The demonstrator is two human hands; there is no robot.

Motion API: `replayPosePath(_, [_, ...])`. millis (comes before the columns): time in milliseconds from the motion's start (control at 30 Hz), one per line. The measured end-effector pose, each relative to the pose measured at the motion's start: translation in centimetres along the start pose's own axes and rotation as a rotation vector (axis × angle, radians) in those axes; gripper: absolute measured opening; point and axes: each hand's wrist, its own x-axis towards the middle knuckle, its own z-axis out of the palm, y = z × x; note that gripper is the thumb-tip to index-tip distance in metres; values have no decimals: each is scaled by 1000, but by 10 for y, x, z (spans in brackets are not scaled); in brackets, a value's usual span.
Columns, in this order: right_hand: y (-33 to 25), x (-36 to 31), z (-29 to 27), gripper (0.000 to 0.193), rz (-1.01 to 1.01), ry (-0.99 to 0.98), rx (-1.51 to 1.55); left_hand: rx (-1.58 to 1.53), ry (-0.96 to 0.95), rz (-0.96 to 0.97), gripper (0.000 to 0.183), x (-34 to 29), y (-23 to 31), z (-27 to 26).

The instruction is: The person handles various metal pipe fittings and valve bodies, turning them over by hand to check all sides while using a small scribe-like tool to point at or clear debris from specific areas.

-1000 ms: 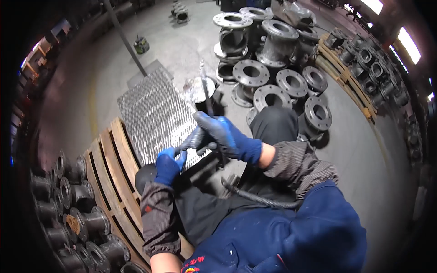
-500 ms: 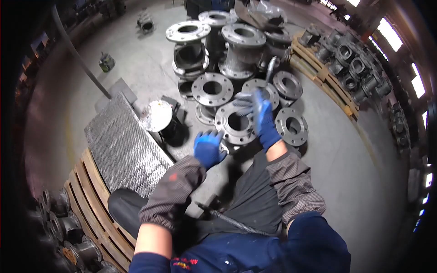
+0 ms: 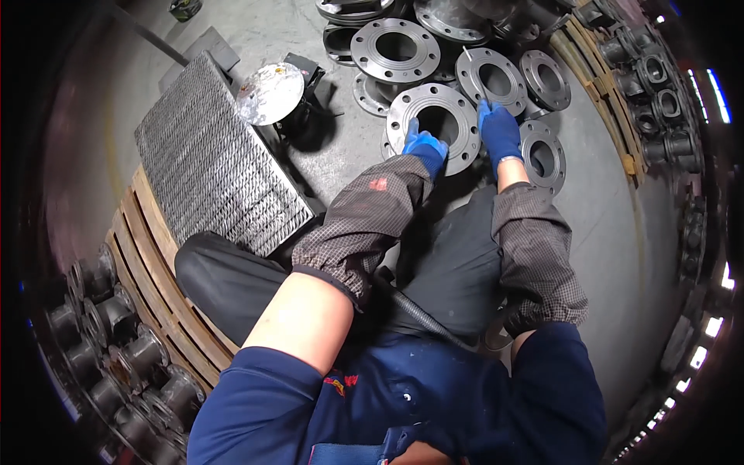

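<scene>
A grey metal flanged pipe fitting [image 3: 397,114] with a ring of bolt holes stands nearest me. My left hand [image 3: 425,149], in a blue glove, is closed over the near rim of its flange, one finger reaching toward the bore. My right hand [image 3: 500,132], also gloved in blue, is closed at the near edge of a second flanged fitting [image 3: 507,95] to the right; what its fingers hold is hidden. A thin light rod-like piece [image 3: 467,53] shows at that flange's far edge. Another flange [image 3: 542,157] sits right of my right hand.
Further flanged fittings [image 3: 422,46] crowd behind. On the left are a ribbed metal plate [image 3: 217,163], a round white-topped stand [image 3: 271,93] and a wooden pallet [image 3: 151,267]. Castings [image 3: 132,356] lie at lower left. A loaded pallet [image 3: 601,101] stands far right.
My view has tilted down toward me. My left hand has come onto the nearest flange's rim. My right hand, spread before, has closed at the edge of the flange to the right.
</scene>
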Motion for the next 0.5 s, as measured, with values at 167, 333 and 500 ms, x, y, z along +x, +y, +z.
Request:
replayPosePath(167, [8,-5,39,44,-60,-177,2,-32,47,-128,17,-38,-1,16])
replayPosePath(333, [22,9,78,40,128,-340,489,-103,193,-105,32,-79,-4,12])
replayPosePath(500, [2,8,89,35,-45,-237,376,-707,1122,-666,49,-107,-71,45])
